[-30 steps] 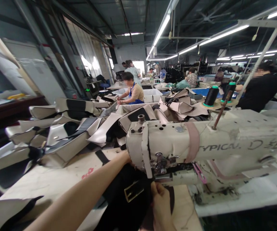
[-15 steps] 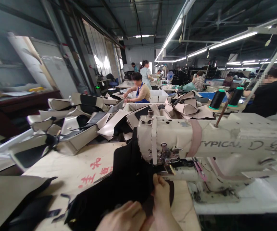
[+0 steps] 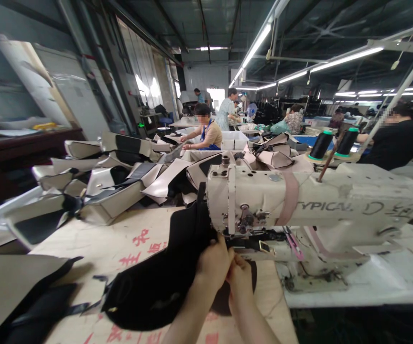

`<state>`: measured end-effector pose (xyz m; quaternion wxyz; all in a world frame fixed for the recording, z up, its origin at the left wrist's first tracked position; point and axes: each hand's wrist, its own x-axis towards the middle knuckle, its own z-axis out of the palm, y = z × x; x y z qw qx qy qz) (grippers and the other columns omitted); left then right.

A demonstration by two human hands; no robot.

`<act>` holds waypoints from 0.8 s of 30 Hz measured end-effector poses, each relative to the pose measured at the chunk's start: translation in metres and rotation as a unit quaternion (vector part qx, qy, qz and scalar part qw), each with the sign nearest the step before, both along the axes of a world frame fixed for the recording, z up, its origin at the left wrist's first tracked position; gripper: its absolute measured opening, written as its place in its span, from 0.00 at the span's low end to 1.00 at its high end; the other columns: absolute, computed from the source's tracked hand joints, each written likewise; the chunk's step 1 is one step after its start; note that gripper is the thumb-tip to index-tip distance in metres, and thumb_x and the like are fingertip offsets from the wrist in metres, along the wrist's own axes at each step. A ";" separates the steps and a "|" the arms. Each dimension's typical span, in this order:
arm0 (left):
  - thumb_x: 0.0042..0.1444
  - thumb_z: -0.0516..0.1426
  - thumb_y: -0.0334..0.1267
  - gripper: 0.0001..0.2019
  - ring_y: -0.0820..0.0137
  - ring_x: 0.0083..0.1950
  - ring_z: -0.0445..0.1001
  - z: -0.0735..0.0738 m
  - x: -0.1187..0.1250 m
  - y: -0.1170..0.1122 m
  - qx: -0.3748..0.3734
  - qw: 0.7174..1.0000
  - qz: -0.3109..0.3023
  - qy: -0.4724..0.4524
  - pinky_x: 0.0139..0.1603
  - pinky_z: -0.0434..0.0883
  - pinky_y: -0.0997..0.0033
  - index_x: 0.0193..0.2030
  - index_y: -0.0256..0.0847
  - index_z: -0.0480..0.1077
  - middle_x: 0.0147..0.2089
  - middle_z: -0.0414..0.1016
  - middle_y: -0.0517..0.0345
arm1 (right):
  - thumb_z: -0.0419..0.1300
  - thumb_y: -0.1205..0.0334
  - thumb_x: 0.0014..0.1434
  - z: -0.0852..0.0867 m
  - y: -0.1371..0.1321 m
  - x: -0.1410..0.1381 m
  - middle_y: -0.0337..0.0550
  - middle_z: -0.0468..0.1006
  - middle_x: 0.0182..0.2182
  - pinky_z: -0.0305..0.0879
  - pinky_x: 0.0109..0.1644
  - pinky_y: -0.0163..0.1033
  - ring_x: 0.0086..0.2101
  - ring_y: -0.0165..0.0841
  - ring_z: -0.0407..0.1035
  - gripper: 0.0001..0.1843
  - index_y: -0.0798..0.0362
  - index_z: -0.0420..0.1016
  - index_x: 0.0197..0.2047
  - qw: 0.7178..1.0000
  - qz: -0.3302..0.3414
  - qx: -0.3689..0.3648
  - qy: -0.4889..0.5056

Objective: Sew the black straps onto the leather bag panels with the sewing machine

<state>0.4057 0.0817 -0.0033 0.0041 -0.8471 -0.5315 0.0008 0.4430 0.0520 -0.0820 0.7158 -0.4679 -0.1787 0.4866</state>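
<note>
Black fabric piece [image 3: 163,286] now pinched by both: left hand [image 3: 214,260] came up from bottom edge, right hand [image 3: 240,277] beside it, under sewing machine [image 3: 299,210] head, frame centre.

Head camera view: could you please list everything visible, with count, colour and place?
sewing machine: one, cream, right of centre
black fabric piece: one, black, at the machine's head
wooden table: one, pale with red characters, under the fabric
cut panels: many, beige and black, piled behind the table
thread cones: two, black, behind the machine
other workers: several, at distant tables
left hand: gripping the fabric below the machine head
right hand: pinching the fabric beside it
</note>
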 end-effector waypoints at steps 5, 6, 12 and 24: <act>0.57 0.45 0.31 0.15 0.60 0.36 0.75 -0.004 -0.002 -0.001 0.022 1.000 0.014 -0.013 0.30 0.69 0.70 0.42 0.30 0.70 0.40 0.73 0.39 | 0.59 0.52 0.45 0.001 0.000 0.000 0.32 0.61 0.15 0.45 0.20 0.29 0.16 0.22 0.49 0.15 0.55 0.64 0.25 0.998 0.019 -0.006 0.058; 0.59 0.44 0.34 0.16 0.60 0.34 0.75 -0.006 -0.002 0.000 0.029 0.999 0.031 -0.021 0.29 0.69 0.69 0.45 0.28 0.69 0.37 0.73 0.39 | 0.59 0.52 0.44 0.001 0.000 0.000 0.31 0.60 0.15 0.45 0.20 0.29 0.16 0.22 0.48 0.15 0.55 0.63 0.25 0.998 0.021 -0.007 0.062; 0.58 0.44 0.32 0.15 0.62 0.37 0.75 -0.021 -0.005 0.001 0.051 0.992 0.064 -0.098 0.32 0.69 0.70 0.37 0.32 0.70 0.39 0.74 0.41 | 0.61 0.46 0.44 0.005 0.000 0.002 0.33 0.63 0.16 0.47 0.21 0.29 0.18 0.22 0.51 0.20 0.57 0.66 0.26 0.998 0.022 -0.013 0.058; 0.62 0.37 0.39 0.23 0.67 0.26 0.73 -0.057 -0.022 0.012 -0.006 0.962 0.132 -0.240 0.24 0.66 0.73 0.33 0.35 0.71 0.24 0.73 0.51 | 0.60 0.45 0.46 0.006 0.002 0.000 0.35 0.66 0.17 0.51 0.21 0.28 0.18 0.24 0.56 0.21 0.58 0.71 0.28 0.999 -0.019 -0.043 0.008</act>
